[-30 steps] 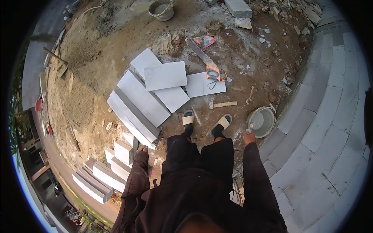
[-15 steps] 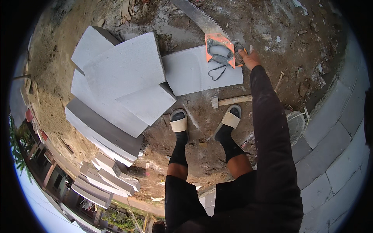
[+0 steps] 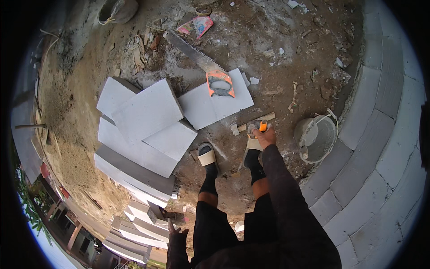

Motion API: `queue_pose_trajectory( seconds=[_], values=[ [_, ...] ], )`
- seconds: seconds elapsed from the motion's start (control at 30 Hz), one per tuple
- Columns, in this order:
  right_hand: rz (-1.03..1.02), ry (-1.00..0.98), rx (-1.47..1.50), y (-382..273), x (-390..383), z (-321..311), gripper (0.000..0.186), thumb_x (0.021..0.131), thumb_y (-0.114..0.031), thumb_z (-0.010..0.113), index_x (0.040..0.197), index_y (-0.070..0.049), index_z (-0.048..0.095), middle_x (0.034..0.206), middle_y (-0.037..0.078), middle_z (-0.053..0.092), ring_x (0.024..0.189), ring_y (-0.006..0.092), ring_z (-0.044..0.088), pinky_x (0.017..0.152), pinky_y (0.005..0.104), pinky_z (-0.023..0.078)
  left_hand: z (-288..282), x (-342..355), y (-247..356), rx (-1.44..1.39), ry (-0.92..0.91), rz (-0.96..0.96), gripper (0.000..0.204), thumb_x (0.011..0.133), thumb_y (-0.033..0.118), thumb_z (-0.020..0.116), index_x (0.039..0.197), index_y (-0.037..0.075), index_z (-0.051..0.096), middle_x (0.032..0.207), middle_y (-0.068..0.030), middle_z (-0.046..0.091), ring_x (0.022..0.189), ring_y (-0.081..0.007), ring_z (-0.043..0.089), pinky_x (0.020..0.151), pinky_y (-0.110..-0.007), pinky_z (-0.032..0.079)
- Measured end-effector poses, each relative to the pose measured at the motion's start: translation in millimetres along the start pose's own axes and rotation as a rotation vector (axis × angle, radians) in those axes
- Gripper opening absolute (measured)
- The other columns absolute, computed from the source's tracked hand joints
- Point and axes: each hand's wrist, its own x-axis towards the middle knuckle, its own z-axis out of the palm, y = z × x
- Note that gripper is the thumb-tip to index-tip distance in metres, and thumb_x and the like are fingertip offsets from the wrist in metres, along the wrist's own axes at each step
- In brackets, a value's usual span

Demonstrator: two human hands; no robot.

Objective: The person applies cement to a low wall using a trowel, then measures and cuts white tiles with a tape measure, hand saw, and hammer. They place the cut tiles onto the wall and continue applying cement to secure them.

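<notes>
My right hand [image 3: 265,136] is closed around a small orange and grey object [image 3: 262,127], held over my right foot. My left hand [image 3: 177,234] hangs by my left leg with fingers apart and nothing in it. A hand saw [image 3: 199,60] with an orange handle lies with its handle on a flat white block [image 3: 215,101] in front of my feet. I stand on dirt in pale sandals [image 3: 207,156].
Several large white blocks [image 3: 143,130] are stacked to the left, with more [image 3: 139,224] lower down. A grey bucket [image 3: 316,136] of mortar stands on the right beside a curved block wall [image 3: 385,134]. A wooden stick [image 3: 260,120] and rubble lie about. Another bucket [image 3: 117,10] sits far back.
My right hand has pulled back from the saw handle on the white block toward my right foot, now holding the small orange object. My view has risen; the left hand shows again.
</notes>
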Motion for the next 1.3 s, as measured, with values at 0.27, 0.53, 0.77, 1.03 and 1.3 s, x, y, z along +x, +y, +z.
queue_pose_trajectory(
  seconds=[0.27,0.53,0.77,1.03,1.3],
  values=[
    [-0.206,-0.311,-0.056,-19.2,-307.2,-154.8,0.079,0.068,-0.043,0.07,0.123,0.004,0.039,0.112,0.022,0.053,0.105,0.0316,0.054,0.086,0.037,0.044,34.8,-112.8,219.9,0.71,-0.385,1.385,0.112,0.054,0.063,0.072,0.138,0.009,0.023,0.137,-0.0194,0.032,0.13,-0.0341,0.025,0.106,-0.051,0.015],
    [-0.208,0.025,0.586,-24.5,-483.0,-269.4,0.064,0.076,-0.041,0.067,0.118,0.0,0.043,0.103,0.015,0.055,0.096,0.021,0.054,0.082,0.0321,0.043,73.8,-319.2,273.5,0.818,-1.179,1.413,0.11,0.052,0.037,0.083,0.135,-0.002,0.023,0.122,-0.0208,0.046,0.116,-0.0293,0.045,0.099,-0.037,0.035],
    [-0.572,0.385,0.805,46.6,-550.6,-390.3,0.042,0.086,-0.034,0.057,0.114,-0.003,0.051,0.099,0.01,0.059,0.089,0.016,0.055,0.077,0.0316,0.044,167.8,-467.9,272.2,0.954,-1.884,1.221,0.093,0.063,0.041,0.076,0.132,-0.002,0.031,0.116,-0.0097,0.052,0.106,-0.0206,0.051,0.093,-0.034,0.038],
    [-0.618,0.75,0.639,143.4,-654.4,-520.9,0.027,0.081,-0.024,0.064,0.095,-0.003,0.055,0.081,0.002,0.049,0.076,0.0105,0.047,0.067,0.027,0.042,232.2,-663.6,215.6,1.563,-1.501,1.696,0.054,0.068,0.031,0.074,0.109,0.001,0.054,0.09,-0.0078,0.061,0.083,-0.0139,0.056,0.077,-0.029,0.044],
    [-0.892,1.705,1.097,222.0,-806.7,-630.3,0.025,0.086,-0.022,0.059,0.096,-0.001,0.049,0.082,0.008,0.058,0.065,0.0078,0.058,0.054,0.0218,0.05,250.0,-838.5,238.3,1.405,-1.386,2.081,0.03,0.07,0.023,0.067,0.088,0.0,0.059,0.069,-0.0053,0.061,0.062,-0.0114,0.054,0.059,-0.026,0.044]
  ],
)
